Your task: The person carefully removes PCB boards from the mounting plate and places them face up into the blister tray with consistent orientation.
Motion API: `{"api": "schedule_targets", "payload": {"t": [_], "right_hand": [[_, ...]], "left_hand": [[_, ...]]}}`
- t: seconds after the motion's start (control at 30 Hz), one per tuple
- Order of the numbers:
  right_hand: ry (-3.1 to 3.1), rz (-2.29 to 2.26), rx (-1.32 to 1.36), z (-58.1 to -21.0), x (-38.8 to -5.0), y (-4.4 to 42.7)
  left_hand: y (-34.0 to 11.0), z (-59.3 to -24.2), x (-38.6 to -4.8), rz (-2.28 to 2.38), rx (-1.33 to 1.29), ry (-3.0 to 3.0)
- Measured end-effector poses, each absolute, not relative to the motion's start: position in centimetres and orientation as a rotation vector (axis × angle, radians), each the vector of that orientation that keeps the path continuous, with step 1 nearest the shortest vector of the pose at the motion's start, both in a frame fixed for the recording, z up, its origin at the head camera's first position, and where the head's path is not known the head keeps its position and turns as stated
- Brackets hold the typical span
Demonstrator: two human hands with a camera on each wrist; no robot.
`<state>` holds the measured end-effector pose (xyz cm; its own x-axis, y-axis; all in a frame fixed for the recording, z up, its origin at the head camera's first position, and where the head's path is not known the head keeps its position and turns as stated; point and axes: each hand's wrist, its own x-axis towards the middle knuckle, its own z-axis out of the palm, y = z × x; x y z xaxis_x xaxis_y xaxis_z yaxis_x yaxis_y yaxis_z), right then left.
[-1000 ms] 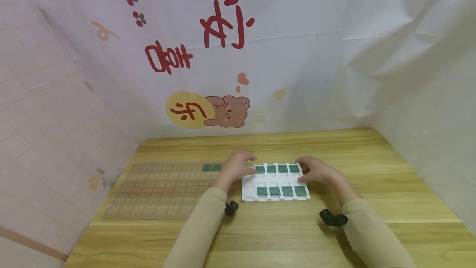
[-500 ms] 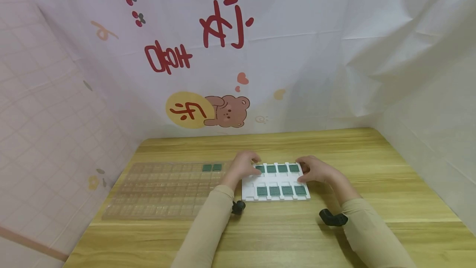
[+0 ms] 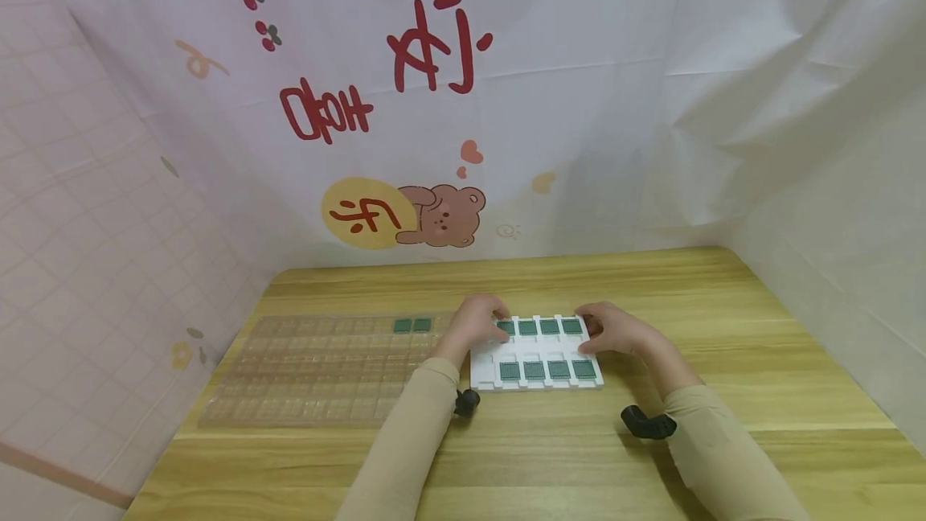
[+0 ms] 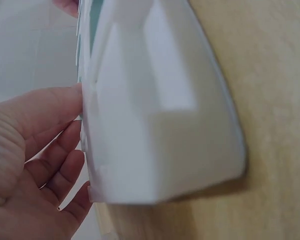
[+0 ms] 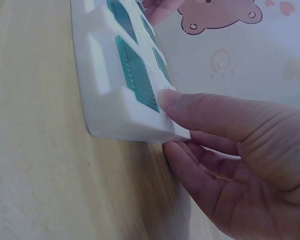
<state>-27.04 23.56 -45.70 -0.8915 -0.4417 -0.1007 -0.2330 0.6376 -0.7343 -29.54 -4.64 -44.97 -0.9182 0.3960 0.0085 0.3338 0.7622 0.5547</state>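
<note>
A white tray (image 3: 542, 350) with two rows of square green chips lies on the table. My left hand (image 3: 477, 322) reaches over its left end, thumb and index finger at opposite edges of the leftmost back-row chip (image 3: 506, 329); the fingertips are partly hidden in the left wrist view. At the right end, my right hand (image 3: 613, 330) grips the tray, its thumb on the top edge near a chip (image 5: 137, 72) and its fingers against the end below. The leftmost slot of the front row holds no chip.
Left of the white tray lies a large clear plastic tray (image 3: 311, 376) with many pockets, partly behind the left forearm. Two green chips (image 3: 412, 326) sit in its back row. A printed cloth (image 3: 593, 119) hangs behind the wooden table (image 3: 550, 457).
My left hand has moved right, from the white tray's left edge to the leftmost back-row chip, and has stayed there for the last half second. The right hand keeps its place.
</note>
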Motion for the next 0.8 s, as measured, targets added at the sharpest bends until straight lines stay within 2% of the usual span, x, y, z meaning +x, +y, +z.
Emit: {"api": "schedule_targets", "payload": {"t": [0.8], "right_hand": [[2.591,-1.090,-0.525,-45.63,-27.05,23.78]], "left_hand": [[-4.19,-44.52,-29.33,0.788,0.553,2.892]]}}
